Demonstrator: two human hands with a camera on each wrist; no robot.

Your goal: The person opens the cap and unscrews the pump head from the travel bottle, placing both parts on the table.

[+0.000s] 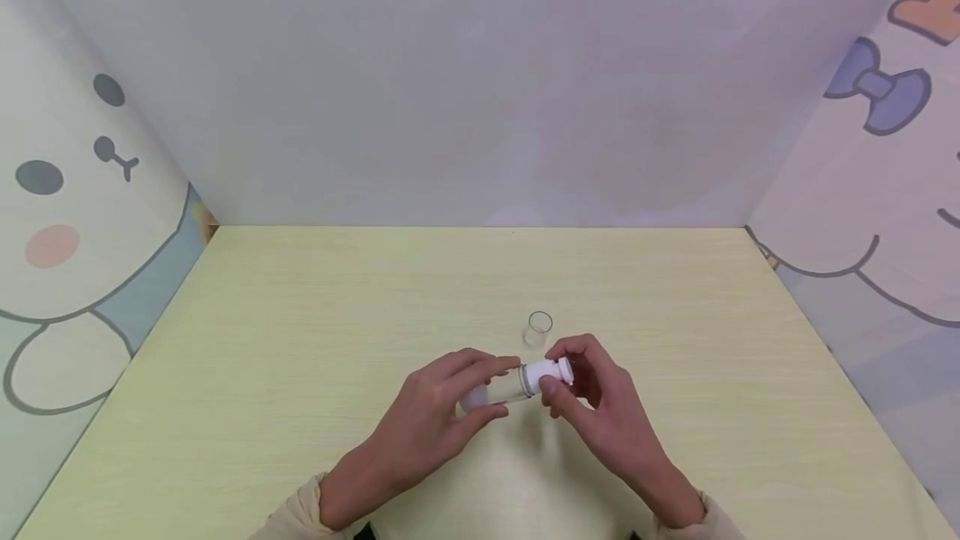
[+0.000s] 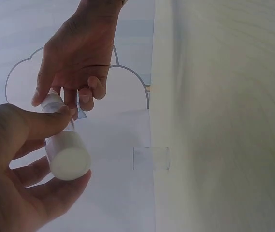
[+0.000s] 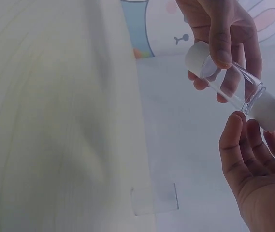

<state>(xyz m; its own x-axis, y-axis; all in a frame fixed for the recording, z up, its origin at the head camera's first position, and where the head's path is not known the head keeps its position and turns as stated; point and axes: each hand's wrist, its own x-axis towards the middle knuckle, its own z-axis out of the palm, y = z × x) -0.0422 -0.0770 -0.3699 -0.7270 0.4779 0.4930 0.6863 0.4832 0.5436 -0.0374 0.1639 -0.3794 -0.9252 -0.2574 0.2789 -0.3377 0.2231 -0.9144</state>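
Note:
Between both hands, above the table, lies a tilted small bottle [image 1: 507, 390] with a clear body, a white base [image 2: 68, 157] and a white pump-like top [image 1: 542, 373]. My left hand [image 1: 438, 407] holds the clear body near the base, thumb on one side and fingers on the other. At the opposite end my right hand [image 1: 603, 411] pinches the white top between thumb and fingers. In the right wrist view, the see-through body [image 3: 226, 87] shows no visible contents. A clear cylindrical cap [image 1: 537, 332] stands on the table just beyond the hands.
The pale wood-grain table [image 1: 300, 315] stretches out on every side of the hands. A plain whitish wall [image 1: 480, 107] rises at its back edge. Side panels with cartoon animal prints [image 1: 60, 190] border it left and right.

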